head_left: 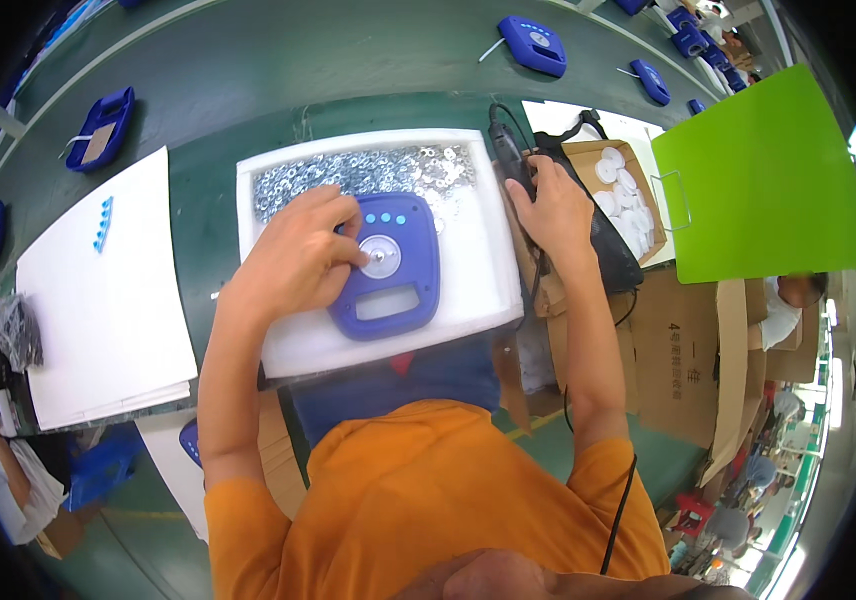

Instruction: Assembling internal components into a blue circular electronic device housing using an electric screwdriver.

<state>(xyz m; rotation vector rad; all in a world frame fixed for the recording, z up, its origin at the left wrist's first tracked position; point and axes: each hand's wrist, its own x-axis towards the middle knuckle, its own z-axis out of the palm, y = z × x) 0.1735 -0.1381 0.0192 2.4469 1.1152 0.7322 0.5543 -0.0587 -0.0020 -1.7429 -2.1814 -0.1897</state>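
A blue plastic housing (415,290) with a handle slot and a row of light-blue buttons lies on a white foam tray (478,270). A clear round disc (385,257) with a metal centre sits in its middle. My left hand (303,250) rests over the housing's left side, thumb and fingertips pinched at the disc's edge; whatever they hold is hidden. Many small metal washers (298,180) fill the tray's far part. Right of the tray, my right hand (558,210) has its thumb and fingers closed around the lower part of a black electric screwdriver (506,140).
A black bag (603,235) and a carton of white round discs (656,205) lie at right, beside a bright green panel (758,180). White sheets (108,300) with a blue button strip (103,225) lie at left. More blue housings (533,47) sit on the far green belt.
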